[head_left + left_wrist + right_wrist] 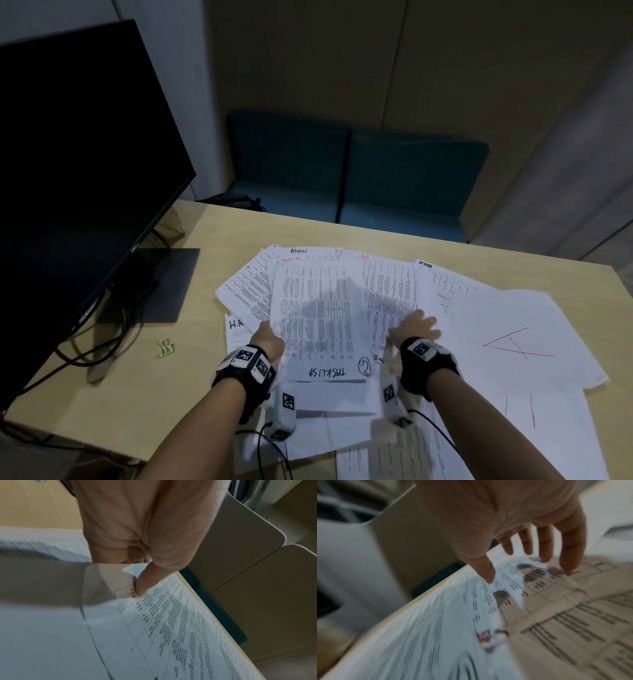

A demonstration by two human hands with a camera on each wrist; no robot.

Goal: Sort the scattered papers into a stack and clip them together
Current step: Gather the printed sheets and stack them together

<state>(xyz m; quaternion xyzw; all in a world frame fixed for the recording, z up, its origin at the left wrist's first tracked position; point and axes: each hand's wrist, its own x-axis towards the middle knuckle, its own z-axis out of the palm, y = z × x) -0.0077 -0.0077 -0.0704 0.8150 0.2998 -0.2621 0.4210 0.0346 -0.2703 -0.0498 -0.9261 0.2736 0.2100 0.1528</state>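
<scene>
Several printed white papers lie fanned and overlapping across the wooden table. On top at the centre is a sheet headed "TASKLIST". My left hand pinches its left edge, thumb on top of the printed sheet and fingers underneath. My right hand lies to the right of that sheet with straight, spread fingers touching the printed papers. A green binder clip sits on the table to the left of the papers, apart from both hands.
A black monitor on a flat stand fills the left side, its cables trailing across the table near the clip. Teal seats stand beyond the far table edge. Sheets with red pen marks lie at the right.
</scene>
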